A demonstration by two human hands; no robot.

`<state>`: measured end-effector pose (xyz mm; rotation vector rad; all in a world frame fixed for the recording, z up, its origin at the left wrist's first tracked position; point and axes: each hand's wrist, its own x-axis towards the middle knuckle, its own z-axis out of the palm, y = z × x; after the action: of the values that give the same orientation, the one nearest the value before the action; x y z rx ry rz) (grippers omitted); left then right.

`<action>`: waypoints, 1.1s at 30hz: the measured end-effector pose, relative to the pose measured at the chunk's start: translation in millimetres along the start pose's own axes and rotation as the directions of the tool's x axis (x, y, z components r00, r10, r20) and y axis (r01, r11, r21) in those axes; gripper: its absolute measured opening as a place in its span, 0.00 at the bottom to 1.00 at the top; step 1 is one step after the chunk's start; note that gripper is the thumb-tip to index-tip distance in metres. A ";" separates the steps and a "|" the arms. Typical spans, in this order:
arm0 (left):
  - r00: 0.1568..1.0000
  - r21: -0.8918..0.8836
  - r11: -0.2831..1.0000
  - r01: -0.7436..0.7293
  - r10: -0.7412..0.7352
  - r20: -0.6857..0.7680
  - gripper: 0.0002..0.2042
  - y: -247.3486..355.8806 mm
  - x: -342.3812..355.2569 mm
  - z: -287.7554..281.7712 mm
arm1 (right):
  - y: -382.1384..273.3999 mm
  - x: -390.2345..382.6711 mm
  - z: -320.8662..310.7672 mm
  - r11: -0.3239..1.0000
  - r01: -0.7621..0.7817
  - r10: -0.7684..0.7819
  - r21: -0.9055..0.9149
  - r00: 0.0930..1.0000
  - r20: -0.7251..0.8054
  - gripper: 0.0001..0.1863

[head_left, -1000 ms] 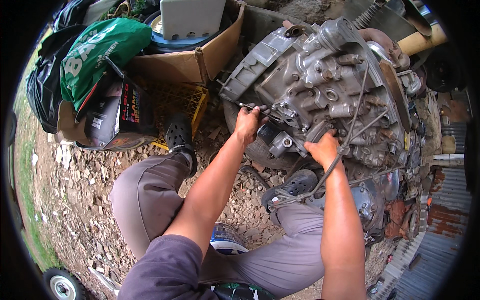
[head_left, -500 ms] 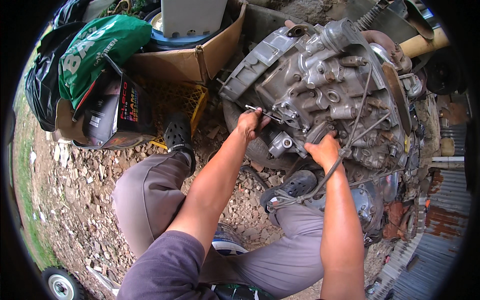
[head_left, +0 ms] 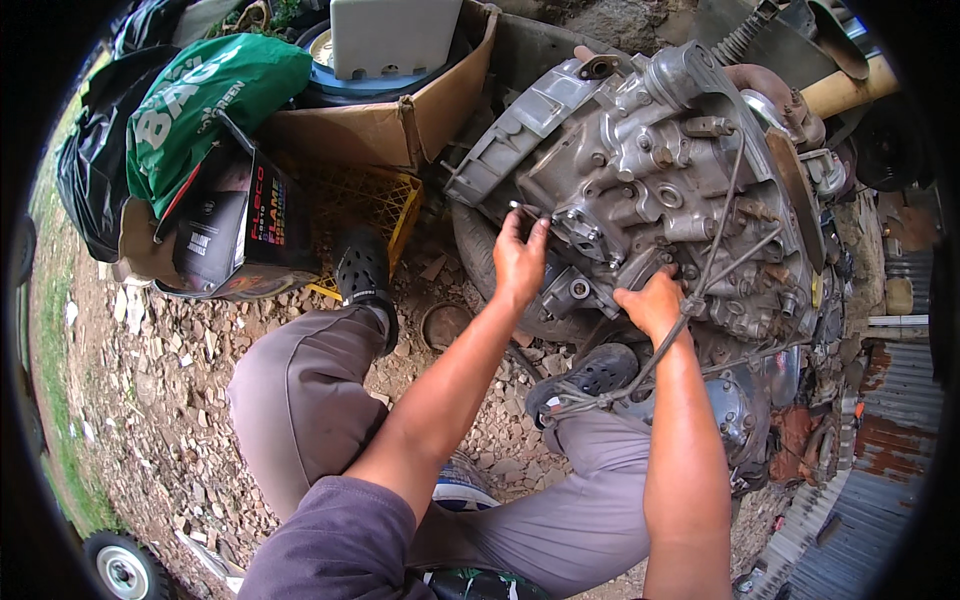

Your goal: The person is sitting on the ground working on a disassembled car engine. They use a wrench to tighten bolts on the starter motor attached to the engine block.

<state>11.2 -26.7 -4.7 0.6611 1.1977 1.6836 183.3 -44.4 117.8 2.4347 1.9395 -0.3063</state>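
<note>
In front of me a large grey metal gearbox casing (head_left: 640, 185), dirty and full of bolts and bosses, leans on its side over a tyre (head_left: 480, 255). A slim silver hand tool (head_left: 516, 206) is pinched in the fingers of my left hand (head_left: 522, 262), beside a small bolted fitting (head_left: 584, 232) on the casing. How the tool's far end meets the fitting is hard to make out. My right hand (head_left: 655, 302) grips a raised edge low on the casing, its fingertips partly hidden. A thin dark cable (head_left: 668, 338) passes close by my right wrist.
Left are a cardboard box (head_left: 345, 135), a green bag (head_left: 215, 100), a printed carton (head_left: 225, 230) and a yellow crate (head_left: 385, 205). Stony rubble (head_left: 190, 400) covers the ground around my feet. Rusty corrugated sheets (head_left: 890, 440) lie at the right; a pale pole (head_left: 850, 88) sticks out behind the casing.
My left hand has turned upright and shifted slightly right, swinging the slim tool so it looks shorter. My right hand stays on the casing. The view has shifted slightly.
</note>
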 end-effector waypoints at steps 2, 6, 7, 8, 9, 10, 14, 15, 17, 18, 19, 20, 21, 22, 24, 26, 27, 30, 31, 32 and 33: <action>0.999 0.201 0.979 -0.035 0.042 -0.030 0.10 33.5 -26.9 15.2 | 9.6 2.1 -0.1 1.000 -0.012 0.012 -0.002 1.000 0.011 0.49; 0.799 0.498 0.625 -0.601 0.489 0.351 0.13 29.2 -51.4 13.6 | 6.3 -2.1 -1.8 1.000 -0.016 0.015 -0.023 1.000 -0.022 0.50; 0.710 0.482 0.521 -0.704 0.532 0.462 0.14 24.4 -55.3 13.0 | 3.6 -3.3 -3.3 1.000 -0.019 0.018 -0.016 1.000 -0.014 0.51; 0.607 0.448 0.410 -0.794 0.556 0.568 0.14 19.5 -59.5 12.1 | 0.6 -4.7 -5.1 1.000 -0.022 0.022 -0.010 1.000 -0.006 0.51; 0.591 0.449 0.385 -0.806 0.533 0.605 0.13 14.8 -66.0 8.3 | -2.1 -5.7 -6.5 1.000 -0.026 0.026 -0.004 1.000 0.001 0.52; 0.589 0.452 0.378 -0.808 0.522 0.617 0.13 12.5 -69.5 5.6 | -2.0 -6.1 -7.5 1.000 -0.030 0.030 0.002 0.999 0.015 0.52; 0.573 0.467 0.333 -0.819 0.485 0.660 0.14 10.8 -75.4 -3.8 | 0.7 -2.3 -6.3 1.000 -0.027 0.027 0.006 0.999 0.036 0.53; 0.559 0.464 0.312 -0.829 0.481 0.675 0.14 11.5 -77.4 -5.0 | 2.4 -2.7 -5.5 1.000 -0.029 0.029 0.003 0.999 0.030 0.53; 0.582 0.473 0.339 -0.813 0.474 0.660 0.15 11.0 -81.8 -7.1 | 1.3 -4.6 -6.1 1.000 -0.031 0.031 0.005 0.999 0.022 0.53; 0.617 0.482 0.387 -0.786 0.468 0.633 0.15 7.3 -83.9 -8.5 | 0.8 -5.2 -5.6 0.999 -0.033 0.033 0.011 0.999 0.020 0.53; 0.649 0.487 0.431 -0.760 0.462 0.604 0.15 6.2 -83.2 -8.4 | 0.1 -4.9 -6.7 0.999 -0.035 0.035 0.018 0.999 0.015 0.54; 0.773 0.500 0.590 -0.633 0.446 0.452 0.14 4.5 -81.8 -5.2 | 1.0 -3.5 -6.7 0.999 -0.036 0.035 0.034 0.999 0.023 0.54; 0.872 0.475 0.732 -0.488 0.392 0.291 0.13 2.2 -80.7 0.3 | 2.9 -1.4 -5.8 0.998 -0.037 0.035 0.051 0.999 0.031 0.54; 0.945 0.415 0.849 -0.328 0.301 0.131 0.12 3.4 -80.2 3.6 | 3.3 -1.6 -6.0 0.997 -0.039 0.037 0.067 0.998 0.043 0.54; 0.988 0.189 0.979 -0.073 0.097 -0.121 0.08 5.7 -62.2 8.6 | 2.9 -2.5 -5.9 0.998 -0.059 0.058 0.037 0.997 0.042 0.55; 0.988 0.069 0.998 -0.003 0.014 -0.151 0.10 -5.7 -37.7 -4.4 | 1.2 -1.3 -6.0 0.998 -0.061 0.060 0.020 0.997 0.044 0.54; 0.983 -0.035 0.995 0.089 -0.093 -0.158 0.09 -9.1 -28.2 -9.1 | 3.7 1.2 -3.9 0.998 -0.060 0.059 0.017 0.997 0.048 0.54; 0.936 -0.263 0.924 0.277 -0.322 -0.145 0.11 -14.1 -9.8 -21.8 | 3.4 0.8 -1.1 0.999 -0.040 0.040 -0.003 0.999 0.020 0.52; 0.918 -0.322 0.891 0.322 -0.377 -0.126 0.11 -12.0 -7.9 -21.7 | 5.2 0.1 -0.3 0.999 -0.038 0.038 -0.013 0.999 0.003 0.51; 0.897 -0.378 0.851 0.365 -0.430 -0.104 0.12 -10.0 -6.5 -21.3 | 7.5 0.7 0.6 0.999 -0.036 0.036 -0.001 0.999 0.006 0.50; 0.886 -0.389 0.832 0.396 -0.457 -0.075 0.12 -8.0 -5.8 -21.3 | 9.9 2.0 1.5 0.999 -0.034 0.034 0.011 0.999 0.008 0.50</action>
<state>-1.0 -40.1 -19.6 0.0109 1.0106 1.5300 193.0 -45.0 114.9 2.4662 1.8966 -0.3267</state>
